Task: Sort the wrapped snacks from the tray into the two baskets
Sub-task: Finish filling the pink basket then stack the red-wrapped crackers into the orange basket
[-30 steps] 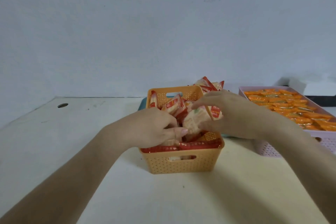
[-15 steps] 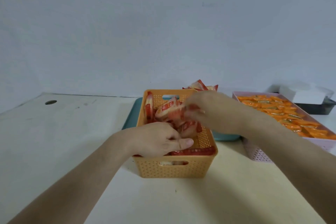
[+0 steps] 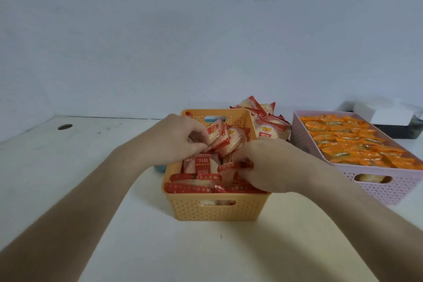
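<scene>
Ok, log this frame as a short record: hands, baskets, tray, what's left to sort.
left hand: pinches a red packet over the orange basket
right hand: grips a second packet inside that basket
orange basket: nearly full of red packets
pink basket: filled with orange packets
tray: teal, behind the orange basket, mostly hidden
left to sort: pile of red packets behind the orange basket

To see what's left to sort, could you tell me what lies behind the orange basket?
Visible: red-and-white wrapped snacks piled on a teal tray; the orange basket hides most of it.
</scene>
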`<state>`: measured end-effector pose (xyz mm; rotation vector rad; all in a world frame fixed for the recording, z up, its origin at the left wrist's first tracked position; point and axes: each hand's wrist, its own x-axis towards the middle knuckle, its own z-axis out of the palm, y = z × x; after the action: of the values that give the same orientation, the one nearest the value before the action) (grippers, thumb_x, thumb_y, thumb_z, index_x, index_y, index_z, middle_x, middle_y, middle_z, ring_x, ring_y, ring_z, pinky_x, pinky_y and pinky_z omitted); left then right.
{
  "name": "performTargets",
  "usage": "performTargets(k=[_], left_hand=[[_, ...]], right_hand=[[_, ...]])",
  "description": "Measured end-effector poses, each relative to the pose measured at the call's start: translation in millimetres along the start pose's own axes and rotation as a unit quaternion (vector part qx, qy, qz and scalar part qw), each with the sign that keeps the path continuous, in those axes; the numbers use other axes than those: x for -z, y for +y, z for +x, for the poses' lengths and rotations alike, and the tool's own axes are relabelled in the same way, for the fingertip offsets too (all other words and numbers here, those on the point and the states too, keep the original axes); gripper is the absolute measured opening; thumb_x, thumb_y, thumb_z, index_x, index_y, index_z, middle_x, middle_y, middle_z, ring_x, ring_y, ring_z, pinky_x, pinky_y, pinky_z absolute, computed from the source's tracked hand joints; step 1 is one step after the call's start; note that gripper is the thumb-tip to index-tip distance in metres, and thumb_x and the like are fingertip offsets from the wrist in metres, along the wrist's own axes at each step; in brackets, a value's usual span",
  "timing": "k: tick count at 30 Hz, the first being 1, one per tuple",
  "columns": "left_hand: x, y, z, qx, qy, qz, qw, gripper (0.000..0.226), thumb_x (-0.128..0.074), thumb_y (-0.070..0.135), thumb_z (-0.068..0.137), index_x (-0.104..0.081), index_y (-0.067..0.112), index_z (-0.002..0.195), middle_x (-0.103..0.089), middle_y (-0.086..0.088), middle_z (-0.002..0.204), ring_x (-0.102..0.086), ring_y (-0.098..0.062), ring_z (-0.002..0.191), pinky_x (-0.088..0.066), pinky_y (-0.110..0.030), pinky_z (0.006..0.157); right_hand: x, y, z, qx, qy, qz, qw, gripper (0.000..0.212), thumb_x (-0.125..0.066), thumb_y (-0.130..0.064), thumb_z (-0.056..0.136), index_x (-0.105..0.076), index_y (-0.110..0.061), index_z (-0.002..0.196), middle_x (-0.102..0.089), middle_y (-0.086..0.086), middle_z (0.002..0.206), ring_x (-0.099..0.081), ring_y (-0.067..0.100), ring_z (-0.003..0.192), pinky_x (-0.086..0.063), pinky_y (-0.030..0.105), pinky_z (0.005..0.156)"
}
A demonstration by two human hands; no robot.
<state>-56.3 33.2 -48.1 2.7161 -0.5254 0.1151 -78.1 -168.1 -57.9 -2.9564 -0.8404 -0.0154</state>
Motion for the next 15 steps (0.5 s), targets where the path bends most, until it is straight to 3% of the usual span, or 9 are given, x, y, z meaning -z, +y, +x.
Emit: performTargets(k=[2, 4, 6, 9, 12, 15], left_hand=[[-13, 4, 9, -0.014, -0.053, 0.097, 0.994, 0.019, -0.065, 0.036, 0.088, -0.065, 0.032, 0.107, -0.059, 0.021, 0.087, -0.054, 0.003, 0.08, -0.043, -0.02, 0.07], [-28, 6, 17, -0.026, -0.106, 0.164, 0.98, 0.026, -0.061, 0.038, 0.089, -0.056, 0.029, 0.113, -0.063, 0.011, 0.1, -0.058, -0.01, 0.089, -0.048, -0.028, 0.075], [-36, 4, 22, -0.024, -0.109, 0.198, 0.974, 0.032, -0.061, 0.029, 0.089, -0.046, 0.025, 0.118, -0.064, 0.001, 0.101, -0.059, -0.017, 0.086, -0.051, -0.033, 0.073], [-34, 4, 23, -0.013, -0.098, 0.2, 0.975, 0.054, -0.063, 0.021, 0.087, -0.035, 0.022, 0.133, -0.06, 0.002, 0.092, -0.057, -0.016, 0.079, -0.048, -0.03, 0.065], [-26, 6, 18, -0.015, -0.055, 0.162, 0.985, 0.037, -0.064, 0.018, 0.086, -0.047, 0.027, 0.117, -0.048, 0.009, 0.085, -0.045, -0.005, 0.068, -0.034, -0.019, 0.058], [-20, 7, 11, -0.028, -0.017, 0.181, 0.983, 0.019, -0.067, 0.025, 0.084, -0.058, 0.024, 0.101, -0.05, 0.006, 0.085, -0.049, -0.016, 0.081, -0.038, -0.026, 0.073]], right_hand=[[-3, -3, 2, 0.006, -0.017, -0.039, 0.999, 0.022, -0.048, -0.021, 0.089, -0.066, -0.023, 0.101, -0.066, -0.005, 0.091, -0.059, 0.017, 0.084, -0.054, 0.035, 0.074], [-3, -8, 4, 0.008, -0.036, -0.069, 0.997, 0.021, -0.047, -0.018, 0.088, -0.065, -0.019, 0.099, -0.063, -0.004, 0.085, -0.057, 0.016, 0.078, -0.05, 0.029, 0.068], [-3, -13, 6, 0.013, -0.037, -0.095, 0.995, 0.015, -0.046, -0.019, 0.091, -0.061, -0.018, 0.093, -0.058, -0.004, 0.079, -0.052, 0.013, 0.071, -0.048, 0.027, 0.067], [0, -14, 9, 0.011, -0.064, -0.101, 0.993, 0.012, -0.046, -0.022, 0.095, -0.057, -0.018, 0.094, -0.056, -0.004, 0.08, -0.051, 0.012, 0.071, -0.047, 0.028, 0.07], [12, -7, 11, -0.002, -0.162, -0.007, 0.987, 0.031, -0.045, -0.038, 0.098, -0.065, -0.017, 0.106, -0.066, -0.001, 0.098, -0.061, 0.017, 0.088, -0.05, 0.03, 0.078], [32, 5, 17, -0.003, -0.107, 0.074, 0.991, 0.034, -0.046, -0.043, 0.098, -0.068, -0.021, 0.111, -0.068, -0.002, 0.107, -0.063, 0.016, 0.099, -0.05, 0.035, 0.089]])
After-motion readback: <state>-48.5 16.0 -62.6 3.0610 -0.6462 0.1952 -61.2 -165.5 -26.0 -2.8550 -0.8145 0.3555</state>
